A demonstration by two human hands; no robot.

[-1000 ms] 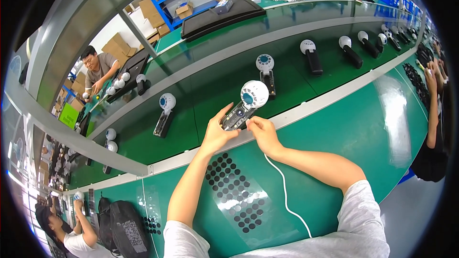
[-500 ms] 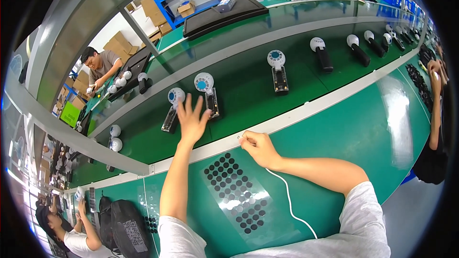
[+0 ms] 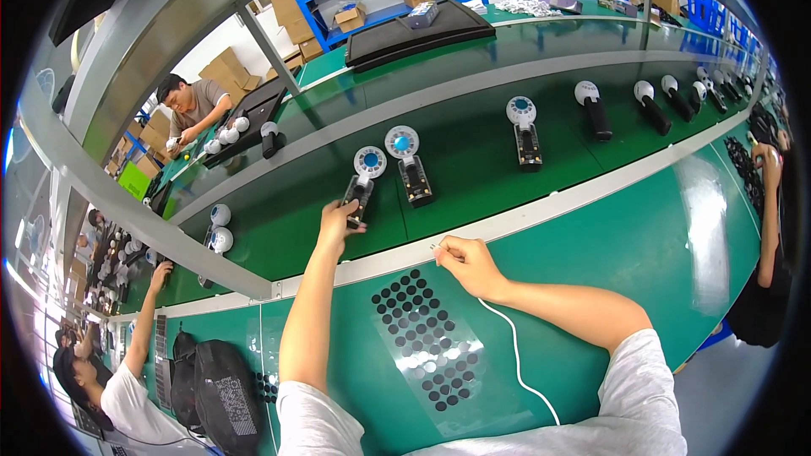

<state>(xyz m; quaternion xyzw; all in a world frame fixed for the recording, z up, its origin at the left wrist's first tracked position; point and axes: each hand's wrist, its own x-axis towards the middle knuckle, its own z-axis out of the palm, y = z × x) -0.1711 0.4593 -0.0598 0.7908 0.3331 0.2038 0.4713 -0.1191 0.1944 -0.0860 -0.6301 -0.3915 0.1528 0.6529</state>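
Observation:
My left hand [image 3: 336,226] is closed around the lower handle of a handheld fan [image 3: 369,162] on the green conveyor belt. This fan has a round white head with a blue centre, and its handle casing is open, with inner parts showing. Just right of it lies a second open-handled fan [image 3: 414,179]; another fan [image 3: 527,143] lies farther right. My right hand [image 3: 471,263] pinches the plug end of a white cable [image 3: 516,355] above the belt's pale near rail. From that hand the cable trails down over the green table toward my body.
A clear sheet of black round stickers [image 3: 414,312] lies before me on the table. Several black-handled fans [image 3: 598,118] line the belt to the right. A grey metal post [image 3: 194,262] crosses at left, near a black bag [image 3: 224,397]. Co-workers sit at left, far left and right.
My left hand has gone from spread fingers above the belt to a grip on the fan's handle. The view has shifted slightly. At lower left, a co-worker's arm now reaches to the belt.

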